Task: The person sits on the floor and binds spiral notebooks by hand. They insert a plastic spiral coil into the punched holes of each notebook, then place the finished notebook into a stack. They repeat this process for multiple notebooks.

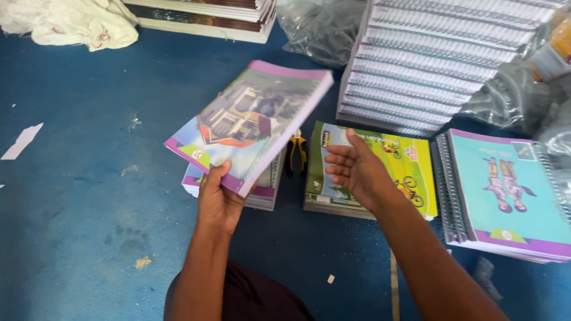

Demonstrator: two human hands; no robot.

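Starting at the far left, we see a scrap of white paper (pixel 21 141) lying on the blue floor (pixel 89 196), and a crumpled white cloth (pixel 68 22) in the top corner beside a low stack of flat books (pixel 208 15).

Moving in, our left hand (pixel 218 199) is clenched on the near edge of a purple-bordered notebook (pixel 250 122), thumb on the cover and fingers underneath. The notebook is tilted and held clear in the air, its far corner blurred, above a short pile of similar notebooks (pixel 264 190) on the floor. Just right of that pile lie yellow-handled pliers (pixel 297 151).

Our right hand (pixel 357 169) is released, palm turned up and fingers spread, holding nothing. It hovers over the green-covered stack (pixel 410 172) showing bicycles, not visibly touching it.

Further right sits a teal spiral-bound notebook (pixel 511 190) atop its own pile, and behind it a tall stack of spiral-bound books (pixel 440 53) with clear plastic wrapping (pixel 321 27) bunched around.

We judge the step in hand to be sorting: one notebook is lifted and being carried between piles. The next move seems to call for steadying the raised notebook with the free right hand, or lowering it flat and squared onto whichever pile matches its cover; the left grip alone holds it at one edge, so it could sag or slip.
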